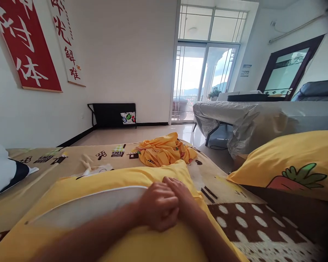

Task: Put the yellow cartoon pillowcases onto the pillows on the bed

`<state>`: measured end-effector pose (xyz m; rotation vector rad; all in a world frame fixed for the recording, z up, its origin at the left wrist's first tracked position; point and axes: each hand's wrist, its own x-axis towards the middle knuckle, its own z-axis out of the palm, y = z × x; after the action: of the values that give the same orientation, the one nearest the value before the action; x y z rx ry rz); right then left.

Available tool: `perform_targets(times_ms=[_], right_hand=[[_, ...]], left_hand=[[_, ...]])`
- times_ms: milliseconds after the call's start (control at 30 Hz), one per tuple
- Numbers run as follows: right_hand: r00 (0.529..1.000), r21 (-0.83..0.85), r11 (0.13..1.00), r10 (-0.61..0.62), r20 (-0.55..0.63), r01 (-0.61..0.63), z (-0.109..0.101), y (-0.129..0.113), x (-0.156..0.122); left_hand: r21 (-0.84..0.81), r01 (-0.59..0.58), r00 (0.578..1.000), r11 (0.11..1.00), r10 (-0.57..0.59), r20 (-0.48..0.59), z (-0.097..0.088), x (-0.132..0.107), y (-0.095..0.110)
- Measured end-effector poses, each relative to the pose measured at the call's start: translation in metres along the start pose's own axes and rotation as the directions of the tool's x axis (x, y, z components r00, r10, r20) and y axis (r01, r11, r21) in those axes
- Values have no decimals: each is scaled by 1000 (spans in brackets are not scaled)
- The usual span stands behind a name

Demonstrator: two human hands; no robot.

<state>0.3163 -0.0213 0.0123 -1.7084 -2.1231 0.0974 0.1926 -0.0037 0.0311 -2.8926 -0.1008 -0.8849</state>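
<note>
A yellow pillowcase [153, 249] lies in front of me with a pillow inside it. Its zipper opening gapes on the left, and the white pillow [98, 203] shows through the gap. My left hand [160, 206] is closed at the right end of this opening, its fingers curled; what they grip is hidden. Right beside it and touching it, my right hand [182, 193] is bent closed on the pillowcase near its upper right corner, with its fingertips partly covered. Beyond the pillow sits a crumpled heap of yellow cloth [164, 151] with a carrot print.
Under everything lies a patterned blanket [235, 222]. Another yellow pillow [292, 160] with a carrot print rests on the right. A white and navy item [2, 171] is at the left edge. Farther back stand a plastic-covered table [221, 109] and a black folded frame [109, 114].
</note>
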Motion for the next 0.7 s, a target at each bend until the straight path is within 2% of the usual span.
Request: perform_targets(times_ms=[33, 67, 133, 200, 333, 467, 600, 700], right_hand=[[999, -10, 1000, 14, 38, -14, -1, 4, 2], [997, -19, 999, 33, 73, -32, -1, 8, 4], [990, -25, 996, 85, 109, -83, -2, 12, 8], [991, 14, 994, 111, 81, -113, -4, 14, 11], [985, 81, 989, 128, -113, -119, -16, 14, 11], [962, 74, 991, 128, -243, -113, -28, 13, 4], [951, 81, 989, 140, -276, -122, -34, 11, -2], [955, 53, 978, 208, -212, -201, -34, 11, -5]], left_hand=[[-56, 59, 997, 997, -61, -36, 17, -16, 2], [-115, 80, 997, 990, -82, -14, 30, -29, 4], [-114, 96, 995, 989, -90, 51, 40, -43, 9], [-82, 99, 990, 992, -91, 104, 36, -42, 11], [-63, 188, 970, 980, -175, 168, 23, -28, 13], [1, 253, 960, 968, -251, 125, 21, -27, 15], [-44, 306, 948, 951, -300, 106, 13, -26, 17], [-73, 365, 922, 928, -349, 168, 7, -23, 17]])
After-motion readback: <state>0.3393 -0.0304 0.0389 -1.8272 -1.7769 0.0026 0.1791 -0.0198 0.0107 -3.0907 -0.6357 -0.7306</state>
